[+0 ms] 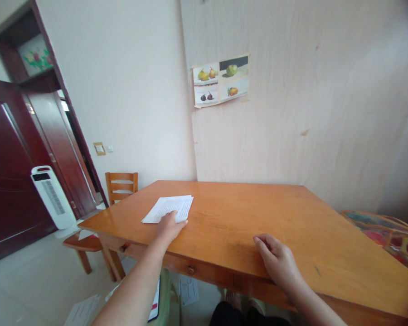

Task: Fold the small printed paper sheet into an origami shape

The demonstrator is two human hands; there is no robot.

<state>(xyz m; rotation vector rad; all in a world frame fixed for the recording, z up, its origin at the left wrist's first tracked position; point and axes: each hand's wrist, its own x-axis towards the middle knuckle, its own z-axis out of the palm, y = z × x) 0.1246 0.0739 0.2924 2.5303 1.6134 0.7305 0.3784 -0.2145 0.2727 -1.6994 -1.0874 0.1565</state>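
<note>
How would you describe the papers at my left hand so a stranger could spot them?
Find the orange-brown wooden table against the wall. Toward its left end lies a small, slightly fanned stack of white printed sheets, with the left hand at its near edge. Other papers lie on the floor; this stack is on the tabletop.

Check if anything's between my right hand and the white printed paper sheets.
Nothing visible: bare orange wooden tabletop separates your right hand from the sheets, though your left hand covers their near right corner.
</note>
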